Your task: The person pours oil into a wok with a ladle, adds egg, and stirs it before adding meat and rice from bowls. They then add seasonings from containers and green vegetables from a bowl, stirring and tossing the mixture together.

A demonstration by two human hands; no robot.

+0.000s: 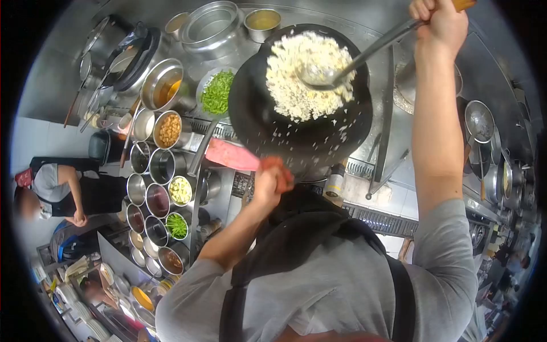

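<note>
My left hand [269, 187] is closed on a red cloth [233, 155] at the near edge of a black wok [248, 97]. The cloth hides where the hand meets the wok, and one end trails to the left. Rice with yellowish bits [307, 105] fills the far part of the wok, and loose grains are scattered towards its near side. My right hand [443, 28] is wrapped round the handle of a metal ladle [376, 51], raised at the upper right. The ladle's bowl rests among the rice.
A bowl of chopped greens [216, 91] stands left of the wok. Several metal pots of ingredients line the left, including a pot of brown cubes [168, 130]. A large lidded pot [211, 25] is behind. A mesh strainer [479, 121] lies right. Another person [62, 182] stands at far left.
</note>
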